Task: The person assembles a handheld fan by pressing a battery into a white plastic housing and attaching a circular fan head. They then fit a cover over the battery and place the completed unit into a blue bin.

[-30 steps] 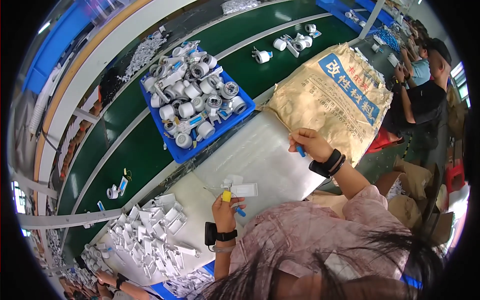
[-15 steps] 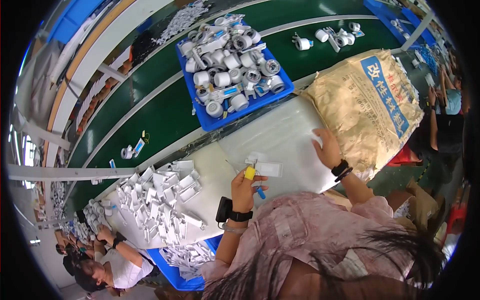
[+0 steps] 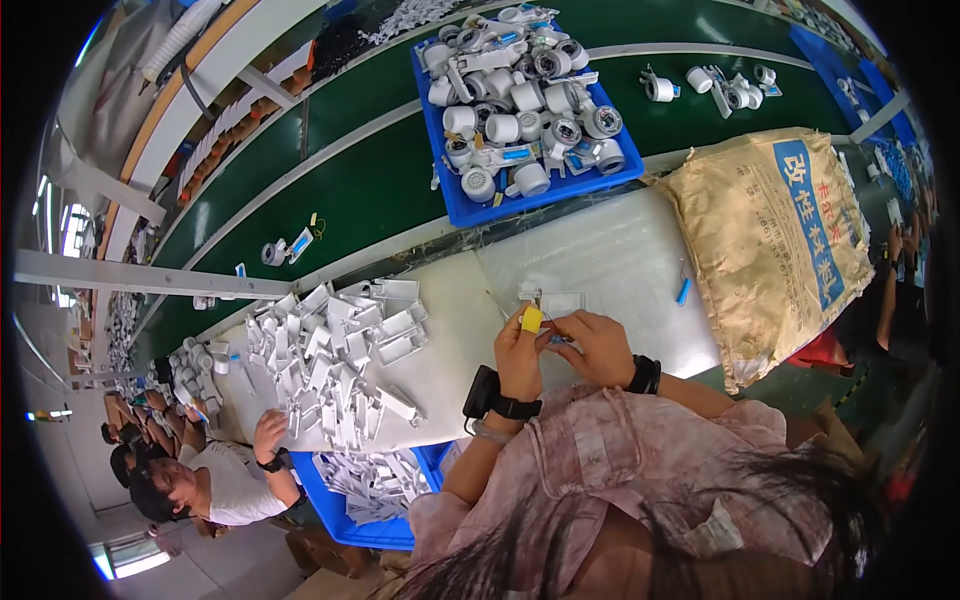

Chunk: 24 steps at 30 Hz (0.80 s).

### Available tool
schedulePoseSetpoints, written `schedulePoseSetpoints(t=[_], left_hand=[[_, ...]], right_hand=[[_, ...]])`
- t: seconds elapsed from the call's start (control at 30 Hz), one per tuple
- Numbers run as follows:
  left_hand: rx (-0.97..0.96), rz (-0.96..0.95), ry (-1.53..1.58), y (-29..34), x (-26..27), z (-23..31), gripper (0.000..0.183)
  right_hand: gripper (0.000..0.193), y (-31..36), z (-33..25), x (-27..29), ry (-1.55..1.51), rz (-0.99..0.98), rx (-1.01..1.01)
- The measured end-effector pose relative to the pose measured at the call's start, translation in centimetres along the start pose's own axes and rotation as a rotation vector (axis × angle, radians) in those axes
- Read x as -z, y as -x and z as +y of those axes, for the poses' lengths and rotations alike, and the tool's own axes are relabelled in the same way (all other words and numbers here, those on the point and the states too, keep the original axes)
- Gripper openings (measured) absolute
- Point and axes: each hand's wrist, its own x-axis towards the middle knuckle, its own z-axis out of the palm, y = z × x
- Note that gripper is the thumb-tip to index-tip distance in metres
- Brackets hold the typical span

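Note:
My left hand (image 3: 519,358) is closed in a pinch on a small yellow block (image 3: 532,319) with thin leads. Close against it, my right hand (image 3: 598,347) has its fingers pinched together at a small blue piece (image 3: 557,340), mostly hidden by the fingertips. Just beyond both hands, a white rectangular plastic housing (image 3: 567,300) lies on the pale work surface (image 3: 640,240). Off to the right, a blue cylinder (image 3: 683,291) with a thin lead rests beside the paper sack.
A blue crate (image 3: 455,205) heaped with white round-headed assemblies stands at the far side. White plastic housings (image 3: 340,350) are piled to the left, above a blue bin (image 3: 350,530) of white parts. The large paper sack (image 3: 770,240) lies right. A co-worker (image 3: 230,480) sits left.
My right hand has come left from beside the sack to meet my left hand. The blue cylinder by the sack now shows where that hand was. The whole view has shifted.

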Motion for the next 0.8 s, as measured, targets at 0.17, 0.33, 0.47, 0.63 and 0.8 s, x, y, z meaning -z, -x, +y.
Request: schedulePoseSetpoints(t=[0.17,0.33,0.47,0.63,0.8], left_hand=[[-0.069,0.020,-0.102,-0.2,0.4,-0.1,0.027],[-0.109,-0.017,-0.210,-0.4,1.1,-1.1,0.031],[-0.041,-0.085,-0.251,-0.2,1.0,-0.7,0.031],[-0.006,-0.099,-0.258,0.1,0.8,-0.8,0.030],[0.049,-0.093,-0.229,0.7,0.0,0.3,0.030]], right_hand=[[0.026,-0.7,-0.5,2.2,0.037,0.057,0.028],[0.025,-1.7,-0.1,3.0,0.163,0.033,0.093],[0.028,-2.3,0.0,3.3,0.167,0.004,0.104],[0.038,-2.3,-0.2,3.0,0.090,-0.079,0.080],[0.040,-2.1,0.2,2.5,-0.002,-0.091,-0.013]])
